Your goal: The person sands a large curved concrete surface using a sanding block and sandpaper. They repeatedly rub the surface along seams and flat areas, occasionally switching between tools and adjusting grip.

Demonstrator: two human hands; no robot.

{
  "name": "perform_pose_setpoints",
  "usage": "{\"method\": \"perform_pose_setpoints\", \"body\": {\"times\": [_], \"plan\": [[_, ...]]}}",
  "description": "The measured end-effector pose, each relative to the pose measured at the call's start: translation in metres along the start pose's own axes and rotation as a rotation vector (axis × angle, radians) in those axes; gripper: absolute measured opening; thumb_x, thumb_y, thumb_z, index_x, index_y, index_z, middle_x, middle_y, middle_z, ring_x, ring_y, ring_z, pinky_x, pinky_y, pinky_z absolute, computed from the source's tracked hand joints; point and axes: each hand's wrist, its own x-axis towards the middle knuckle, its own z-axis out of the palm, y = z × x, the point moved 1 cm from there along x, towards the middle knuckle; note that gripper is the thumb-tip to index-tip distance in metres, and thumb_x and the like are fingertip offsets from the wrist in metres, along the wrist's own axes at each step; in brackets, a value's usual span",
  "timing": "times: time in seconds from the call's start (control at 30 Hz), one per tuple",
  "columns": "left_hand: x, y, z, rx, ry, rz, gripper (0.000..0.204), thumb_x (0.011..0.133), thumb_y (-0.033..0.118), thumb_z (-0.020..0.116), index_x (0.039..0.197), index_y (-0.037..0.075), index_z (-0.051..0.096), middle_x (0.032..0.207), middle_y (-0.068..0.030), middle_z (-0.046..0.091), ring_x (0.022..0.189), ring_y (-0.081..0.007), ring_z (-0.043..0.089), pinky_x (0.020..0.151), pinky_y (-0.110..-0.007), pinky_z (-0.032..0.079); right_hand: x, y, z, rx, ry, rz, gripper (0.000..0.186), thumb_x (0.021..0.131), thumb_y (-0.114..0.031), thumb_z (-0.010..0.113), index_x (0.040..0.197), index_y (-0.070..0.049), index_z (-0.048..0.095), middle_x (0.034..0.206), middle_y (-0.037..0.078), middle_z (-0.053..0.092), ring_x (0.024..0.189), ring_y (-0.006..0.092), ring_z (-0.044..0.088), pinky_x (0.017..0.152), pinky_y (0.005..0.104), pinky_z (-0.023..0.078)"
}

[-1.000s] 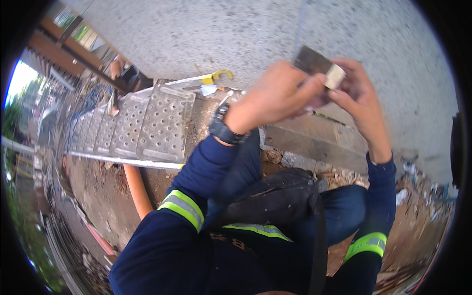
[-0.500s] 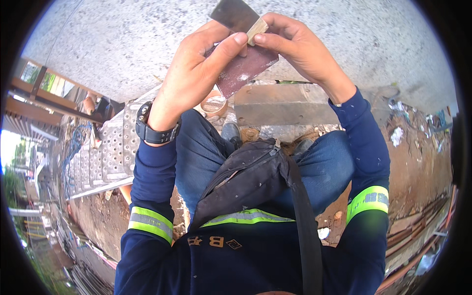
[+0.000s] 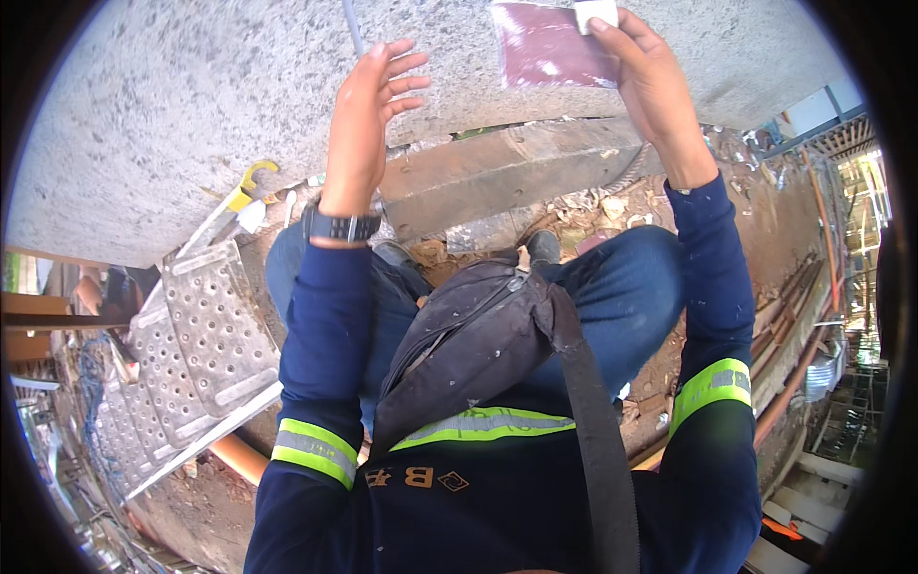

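My right hand (image 3: 650, 86) is closed by thumb and fingers on a flat reddish-brown sheet (image 3: 550, 53), smeared with white along its edge and face. A small white piece (image 3: 597, 15) sits under the thumb at the sheet's upper right corner; I cannot tell whether they are joined. My left hand (image 3: 368, 110) is raised apart from it, fingers spread, before a pale speckled wall (image 3: 220, 86). Beyond its thumb rises a thin grey-blue strip (image 3: 353, 24), which I cannot identify. A dark waist bag (image 3: 469, 344) lies across my lap.
Along the wall's foot runs a thick, dusty beam (image 3: 497, 177). A perforated metal plank (image 3: 215, 325) stands to the left, near a yellow hooked tool (image 3: 251, 182). Litter and dirt cover the ground, and long poles (image 3: 789, 383) lie to the right.
My hands have parted. The left has let go and opened; the right has carried the reddish-brown sheet up and right. The dark grey plate is no longer visible, and my view has shifted.
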Motion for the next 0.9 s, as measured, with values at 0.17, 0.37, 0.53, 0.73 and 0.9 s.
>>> {"method": "perform_pose_setpoints", "body": {"times": [0.17, 0.37, 0.53, 0.73, 0.9], "plan": [[0.004, 0.010, -0.022, -0.051, 0.080, -0.086, 0.074, 0.111, 0.058, 0.041, 0.148, -0.004, 0.055, 0.142, -0.0247, 0.065, 0.124, -0.0286, 0.067, 0.104, -0.041, 0.054, 0.036, -0.012, 0.006, -0.102, -0.080, 0.118, 0.040, 0.109, -0.028, 0.064, 0.138, 0.000, 0.065, 0.127, 0.006, 0.073, 0.116, 0.0130, 0.068, 0.105, 0.0311, 0.051], [-0.011, 0.033, -0.051, -0.079, 0.251, 0.041, 0.072, 0.113, 0.055, 0.038, 0.148, -0.006, 0.053, 0.145, -0.0285, 0.062, 0.128, -0.0330, 0.065, 0.107, -0.043, 0.054, 0.111, -0.092, 0.109, 0.032, -0.311, -0.080, 0.026, 0.107, -0.020, 0.062, 0.122, -0.001, 0.071, 0.106, 0.003, 0.075, 0.093, 0.0109, 0.068, 0.086, 0.0271, 0.052], [-0.053, 0.088, -0.030, 0.190, 0.083, 0.207, 0.077, 0.109, 0.063, 0.038, 0.155, 0.001, 0.047, 0.153, -0.0273, 0.056, 0.136, -0.0399, 0.061, 0.112, -0.047, 0.049, 0.071, -0.096, 0.172, 0.381, -0.439, -0.115, 0.028, 0.108, -0.022, 0.061, 0.122, 0.001, 0.071, 0.106, 0.003, 0.075, 0.094, 0.0111, 0.066, 0.089, 0.0271, 0.051], [-0.036, 0.141, -0.013, 0.218, -0.085, 0.287, 0.075, 0.104, 0.057, 0.048, 0.159, 0.006, 0.044, 0.158, -0.0227, 0.052, 0.145, -0.0433, 0.052, 0.117, -0.062, 0.045, 0.065, -0.096, 0.180, 0.640, -0.585, -0.039, 0.032, 0.112, -0.028, 0.059, 0.126, 0.000, 0.068, 0.114, 0.004, 0.073, 0.099, 0.0100, 0.065, 0.093, 0.0272, 0.051], [-0.012, 0.133, -0.034, -0.038, -0.411, 0.261, 0.058, 0.109, 0.046, 0.056, 0.152, 0.008, 0.056, 0.150, -0.0153, 0.061, 0.137, -0.0335, 0.060, 0.113, -0.067, 0.050, 0.079, -0.069, 0.164, 0.565, -0.457, -0.130, 0.031, 0.108, -0.027, 0.064, 0.125, -0.001, 0.069, 0.111, 0.007, 0.075, 0.100, 0.0145, 0.070, 0.091, 0.0313, 0.053]]}}
